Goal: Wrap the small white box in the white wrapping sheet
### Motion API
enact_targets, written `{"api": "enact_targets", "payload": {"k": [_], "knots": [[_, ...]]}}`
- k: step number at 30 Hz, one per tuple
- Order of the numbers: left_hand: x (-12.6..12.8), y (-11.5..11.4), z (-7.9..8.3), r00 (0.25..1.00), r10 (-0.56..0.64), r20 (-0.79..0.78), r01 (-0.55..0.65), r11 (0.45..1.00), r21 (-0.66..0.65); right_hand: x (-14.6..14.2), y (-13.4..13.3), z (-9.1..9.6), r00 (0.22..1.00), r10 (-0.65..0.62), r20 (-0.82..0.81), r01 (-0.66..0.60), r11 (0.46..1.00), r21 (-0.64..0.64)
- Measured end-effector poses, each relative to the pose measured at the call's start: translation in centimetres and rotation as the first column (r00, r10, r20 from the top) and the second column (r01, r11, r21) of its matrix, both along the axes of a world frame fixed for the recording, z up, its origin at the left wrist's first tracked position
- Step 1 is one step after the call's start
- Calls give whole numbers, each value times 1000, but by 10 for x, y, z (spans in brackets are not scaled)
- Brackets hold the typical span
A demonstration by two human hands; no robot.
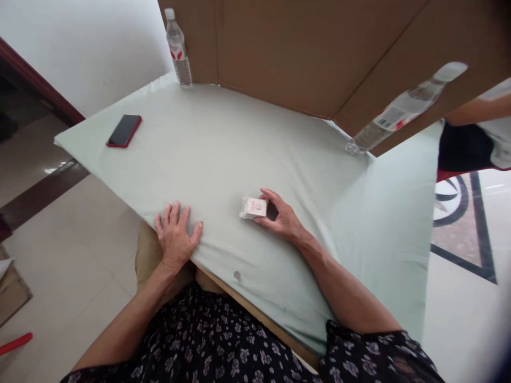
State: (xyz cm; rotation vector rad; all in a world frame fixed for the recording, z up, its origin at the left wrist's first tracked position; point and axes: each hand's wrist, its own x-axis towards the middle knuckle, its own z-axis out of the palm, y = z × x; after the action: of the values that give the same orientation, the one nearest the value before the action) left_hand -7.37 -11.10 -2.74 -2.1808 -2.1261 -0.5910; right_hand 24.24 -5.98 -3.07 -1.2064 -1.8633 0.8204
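Observation:
My right hand [282, 217] grips a small white box [254, 207] with red print, thumb along its near side and fingers along its far side. The box rests on the pale green tablecloth [223, 143], and what looks like loose clear wrapping shows at its left end. Close to the table's near edge, my left hand [175, 234] lies flat, palm down, fingers spread, holding nothing. A gap of bare cloth separates it from the box.
Brown cardboard panels [279, 53] stand along the far side. A water bottle [179, 53] is upright at the back left, and another bottle [399, 114] stands at the right. A phone [124, 131] lies at the left. Beyond the cardboard, a person's arm [479, 110] shows.

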Motion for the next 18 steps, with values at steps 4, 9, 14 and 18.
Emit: {"api": "enact_targets", "payload": {"k": [4, 9, 14, 18], "knots": [[0, -3, 7, 1000, -13, -9, 13, 999, -39, 3, -1, -1, 1000, -10, -13, 9, 1000, -22], [29, -8, 24, 991, -40, 130, 59, 988, -142, -2, -2, -1, 999, -31, -34, 31, 999, 8], [76, 20, 26, 770, -314, 556, 430, 899, -88, -11, -5, -2, 998, -45, -50, 50, 993, 105], [93, 46, 15, 560, -354, 749, 606, 791, -79, -9, -4, -3, 1000, -5, 31, 2, 997, 80]]}}
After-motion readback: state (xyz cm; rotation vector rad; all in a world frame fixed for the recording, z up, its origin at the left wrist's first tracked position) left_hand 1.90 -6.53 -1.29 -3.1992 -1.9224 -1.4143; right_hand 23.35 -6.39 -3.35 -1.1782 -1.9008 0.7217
